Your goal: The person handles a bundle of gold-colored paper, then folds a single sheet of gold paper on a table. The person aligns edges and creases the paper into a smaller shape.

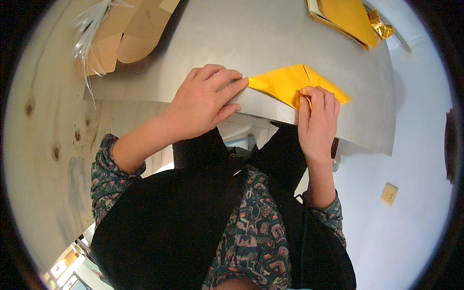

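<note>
A sheet of shiny gold paper, folded into a pointed, roughly triangular shape, lies near the front edge of the grey table. My right hand pinches its near edge between thumb and fingers. Beside the paper's left tip is my left hand, its index fingertip touching that point. The fingers of this hand are stretched out and the thumb stands apart from them, with nothing held.
A stack of gold paper lies at the far right of the grey table, next to a crumpled gold piece. An open cardboard box with clear plastic strips stands at the far left. A white wall borders the right.
</note>
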Action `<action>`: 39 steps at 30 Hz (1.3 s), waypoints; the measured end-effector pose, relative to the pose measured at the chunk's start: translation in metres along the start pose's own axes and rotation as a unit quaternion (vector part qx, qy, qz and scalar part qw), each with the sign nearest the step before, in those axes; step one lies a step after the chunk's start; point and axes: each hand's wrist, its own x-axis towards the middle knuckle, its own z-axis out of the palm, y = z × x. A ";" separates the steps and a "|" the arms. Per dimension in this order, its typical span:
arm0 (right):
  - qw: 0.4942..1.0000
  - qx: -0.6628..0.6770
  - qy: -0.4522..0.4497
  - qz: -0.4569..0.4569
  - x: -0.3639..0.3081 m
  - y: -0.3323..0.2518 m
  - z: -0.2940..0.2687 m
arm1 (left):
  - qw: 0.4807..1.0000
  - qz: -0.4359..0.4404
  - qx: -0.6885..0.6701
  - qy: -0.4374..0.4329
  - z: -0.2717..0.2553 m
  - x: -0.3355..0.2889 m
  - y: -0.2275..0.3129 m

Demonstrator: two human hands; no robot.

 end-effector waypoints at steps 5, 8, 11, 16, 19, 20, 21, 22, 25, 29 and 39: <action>1.000 -0.013 -0.005 0.005 0.000 0.001 0.003 | 0.995 0.025 -0.007 0.098 -0.011 0.004 0.027; 1.000 -0.006 -0.018 0.015 0.000 0.001 0.004 | 0.986 0.099 -0.116 0.069 0.006 0.013 0.067; 0.999 0.008 -0.021 0.029 -0.001 0.002 0.004 | 0.985 0.094 -0.129 0.067 0.032 0.029 0.091; 0.999 -0.022 -0.005 0.025 -0.002 0.001 0.006 | 0.990 0.045 -0.129 0.044 0.046 0.028 0.091; 0.999 -0.014 -0.008 0.034 -0.002 0.001 0.006 | 0.993 0.047 -0.104 0.040 0.046 0.025 0.088; 0.999 -0.013 -0.010 0.031 -0.002 0.001 0.006 | 0.993 0.044 -0.101 0.039 0.046 0.024 0.087; 0.999 -0.014 -0.011 0.028 -0.001 0.002 0.005 | 0.994 0.042 -0.095 0.029 0.046 0.024 0.084; 1.000 -0.014 -0.011 0.024 -0.001 0.002 0.004 | 0.995 0.040 -0.091 0.027 0.046 0.023 0.081; 1.000 -0.010 -0.013 0.015 -0.001 0.003 0.003 | 0.997 0.043 -0.068 0.020 0.043 0.017 0.069; 1.000 -0.005 -0.012 0.015 -0.001 0.001 0.003 | 0.998 0.041 -0.030 0.039 0.035 0.006 0.048; 1.000 -0.004 -0.019 0.016 -0.001 -0.001 -0.001 | 0.999 -0.020 -0.022 0.038 0.024 -0.019 0.016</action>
